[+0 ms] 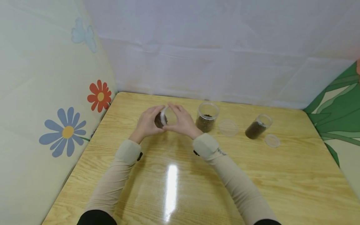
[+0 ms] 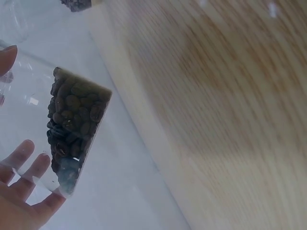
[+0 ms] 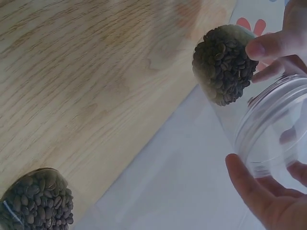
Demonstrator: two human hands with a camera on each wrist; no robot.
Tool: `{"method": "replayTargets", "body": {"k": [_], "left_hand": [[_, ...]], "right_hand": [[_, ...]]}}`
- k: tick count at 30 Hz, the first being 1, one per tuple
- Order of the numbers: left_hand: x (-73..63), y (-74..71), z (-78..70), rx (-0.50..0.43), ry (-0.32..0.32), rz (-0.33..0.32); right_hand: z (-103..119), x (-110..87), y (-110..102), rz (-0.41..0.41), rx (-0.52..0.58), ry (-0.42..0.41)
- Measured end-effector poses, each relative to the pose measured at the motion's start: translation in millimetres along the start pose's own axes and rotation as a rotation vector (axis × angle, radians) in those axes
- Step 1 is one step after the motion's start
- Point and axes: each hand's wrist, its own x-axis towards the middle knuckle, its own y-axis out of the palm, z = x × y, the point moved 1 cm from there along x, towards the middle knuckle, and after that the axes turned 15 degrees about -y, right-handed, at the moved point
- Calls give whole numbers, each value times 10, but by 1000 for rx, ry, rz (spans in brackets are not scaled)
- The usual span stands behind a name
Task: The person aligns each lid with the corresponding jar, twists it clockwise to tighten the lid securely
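Observation:
A clear jar [image 1: 158, 120] partly filled with dark coffee beans [image 2: 76, 117] is tilted sideways above the table, its mouth toward the right. My left hand [image 1: 147, 122] grips its body, fingers and thumb spread around the wall. My right hand [image 1: 184, 122] holds the ridged clear lid [image 3: 268, 124] at the jar's mouth, thumb and fingers on opposite sides of the rim. Whether the lid is fully seated cannot be told. The beans lie slanted toward the jar's base.
To the right stands an uncovered wide jar [image 1: 206, 123] of beans, with a clear lid [image 1: 228, 127] lying beside it. Farther right is a narrower jar [image 1: 255, 128] of dark contents and its small lid [image 1: 272, 140]. A white cloth wall [image 1: 211, 68] borders the wooden table [image 1: 225, 187].

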Motion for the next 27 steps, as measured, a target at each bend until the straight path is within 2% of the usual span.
{"method": "replayTargets", "body": {"k": [5,11,19,27], "left_hand": [[-1,22,7,-9,31,-36],[-10,7,4,-20,6,-13],[-11,-64,-27,-75,-50,58],[-23,-70,-36,-100,-52,109]], "right_hand": [[19,-10,0,-28,13,43],[26,-18,18,-53,5,35],[-4,-14,66,-51,-76,-115],[-11,-27,124,-95,-175,-178]]}}
